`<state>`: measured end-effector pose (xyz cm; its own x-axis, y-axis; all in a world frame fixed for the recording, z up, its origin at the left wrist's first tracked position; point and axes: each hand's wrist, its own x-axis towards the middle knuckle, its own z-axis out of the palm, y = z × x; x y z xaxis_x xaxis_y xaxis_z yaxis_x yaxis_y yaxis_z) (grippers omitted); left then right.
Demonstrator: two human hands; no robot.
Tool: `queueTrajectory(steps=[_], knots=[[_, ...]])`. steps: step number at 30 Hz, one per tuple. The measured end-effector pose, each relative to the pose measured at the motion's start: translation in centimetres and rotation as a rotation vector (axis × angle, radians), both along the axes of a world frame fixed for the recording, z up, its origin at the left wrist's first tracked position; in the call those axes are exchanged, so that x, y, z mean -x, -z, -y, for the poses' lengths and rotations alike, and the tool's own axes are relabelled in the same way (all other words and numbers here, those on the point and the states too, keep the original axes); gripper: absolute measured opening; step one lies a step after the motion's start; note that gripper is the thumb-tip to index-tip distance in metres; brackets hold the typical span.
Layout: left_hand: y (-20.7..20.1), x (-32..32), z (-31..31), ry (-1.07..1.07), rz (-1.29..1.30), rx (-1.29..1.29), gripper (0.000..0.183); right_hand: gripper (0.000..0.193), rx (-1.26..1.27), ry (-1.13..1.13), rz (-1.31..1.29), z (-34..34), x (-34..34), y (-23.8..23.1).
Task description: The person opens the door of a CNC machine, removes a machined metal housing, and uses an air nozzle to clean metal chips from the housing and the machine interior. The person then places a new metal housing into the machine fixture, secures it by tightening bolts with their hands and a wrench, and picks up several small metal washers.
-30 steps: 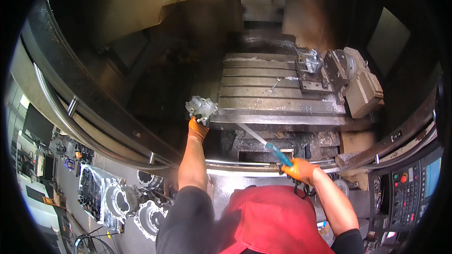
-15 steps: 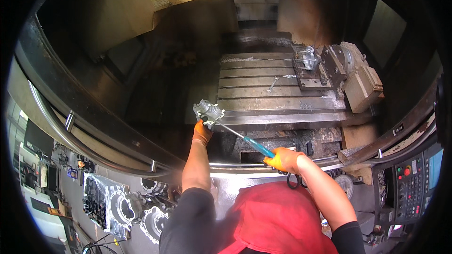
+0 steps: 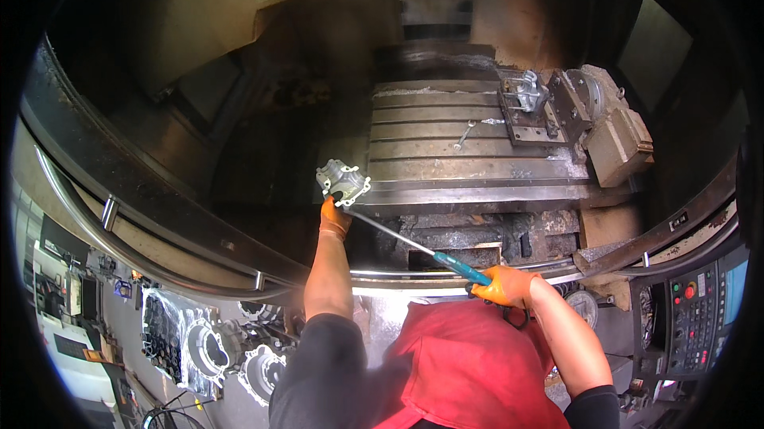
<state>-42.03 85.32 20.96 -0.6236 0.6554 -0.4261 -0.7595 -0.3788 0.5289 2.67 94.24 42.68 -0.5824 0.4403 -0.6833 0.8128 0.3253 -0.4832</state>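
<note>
In my orange-gloved left hand (image 3: pixel 334 218) is a silver metal casting (image 3: pixel 344 180), gripped by its near edge and raised off the machine table's front left corner. Its rim has several bolt lugs. My right hand (image 3: pixel 506 286), also gloved in orange, is closed round the grip of an air blow gun (image 3: pixel 461 267) with a teal body. The gun's long thin metal nozzle runs up and left. Its tip ends at the casting's near edge, close to my left fingers; whether it touches cannot be made out.
Behind stands a slotted machine table (image 3: pixel 438 150) with a wrench (image 3: pixel 465 134) lying on it. A fixture holding another casting (image 3: pixel 528 91) sits at its right. A control panel (image 3: pixel 694 313) is at the lower right. Several large castings (image 3: pixel 208 349) rest at the lower left.
My left hand has shifted slightly left and turned the casting. My right hand has moved right and a little nearer, and the nozzle tip went from the casting's right side to its near edge.
</note>
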Motion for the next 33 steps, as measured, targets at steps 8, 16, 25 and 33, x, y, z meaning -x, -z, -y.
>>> queueTrajectory(steps=[8,16,25,33], knots=[[0.9,2.3,0.2,-0.053,0.019,-0.015,0.035,0.044,0.006,0.076,0.015,0.5,0.8,1.1],[-0.5,0.8,-0.7,-0.026,0.068,-0.082,0.025,0.045,0.010,0.105,-0.077,-0.6,-0.1,2.9],[0.1,1.2,1.2,0.067,0.043,-0.014,0.028,0.046,0.010,0.114,-0.076,-0.1,3.3,1.7],[-1.0,-1.1,0.1,0.162,0.039,-0.013,0.026,0.053,-0.042,0.125,-0.060,-1.1,7.7,0.8]])
